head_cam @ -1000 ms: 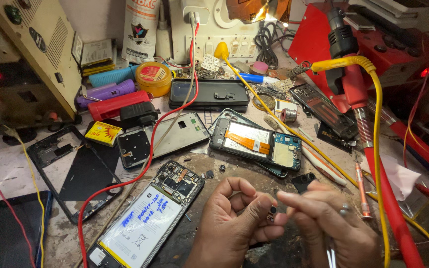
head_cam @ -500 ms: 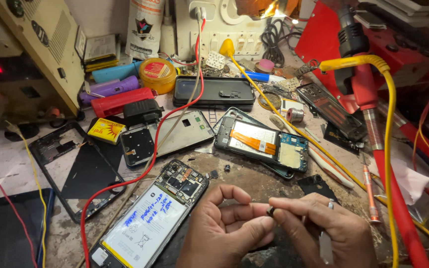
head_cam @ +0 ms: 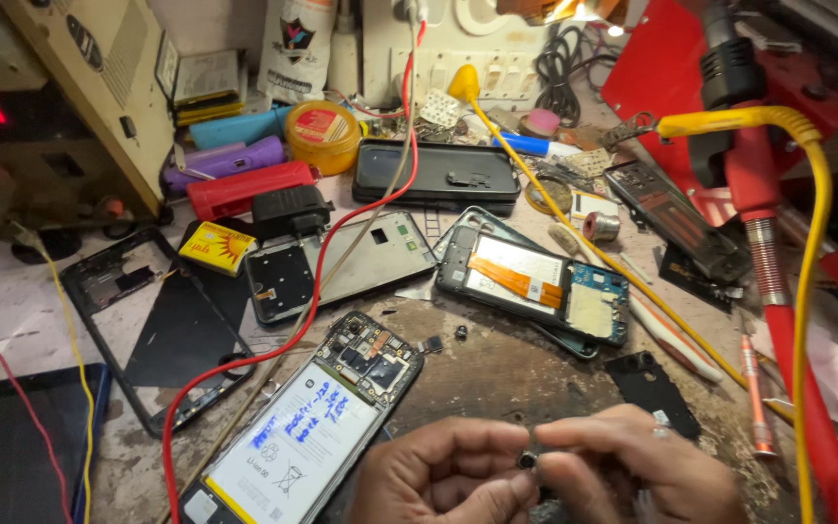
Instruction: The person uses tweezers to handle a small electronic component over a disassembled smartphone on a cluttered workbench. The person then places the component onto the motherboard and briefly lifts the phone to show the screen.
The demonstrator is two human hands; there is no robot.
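Observation:
My left hand (head_cam: 438, 475) and my right hand (head_cam: 632, 471) meet at the bottom edge of the head view, fingertips pinched together on a tiny round dark part (head_cam: 528, 460). Just left of my left hand lies an opened phone with a white battery (head_cam: 298, 437) and bare circuit board. Beyond my hands, a second opened phone with an orange flex cable (head_cam: 533, 283) lies on the worn bench (head_cam: 497, 374). A small black cover piece (head_cam: 650, 388) rests near my right hand.
A red wire (head_cam: 312, 301) and a yellow cable (head_cam: 807, 243) cross the bench. Phone frames (head_cam: 147, 320), a silver back cover (head_cam: 361, 257), a black case (head_cam: 436, 173), a yellow tin (head_cam: 322, 136), a red screwdriver (head_cam: 757, 398) and a power supply (head_cam: 41, 116) crowd the surface.
Both hands have slid lower in view as the camera tipped up a little. The fingers stay pinched on the small part throughout.

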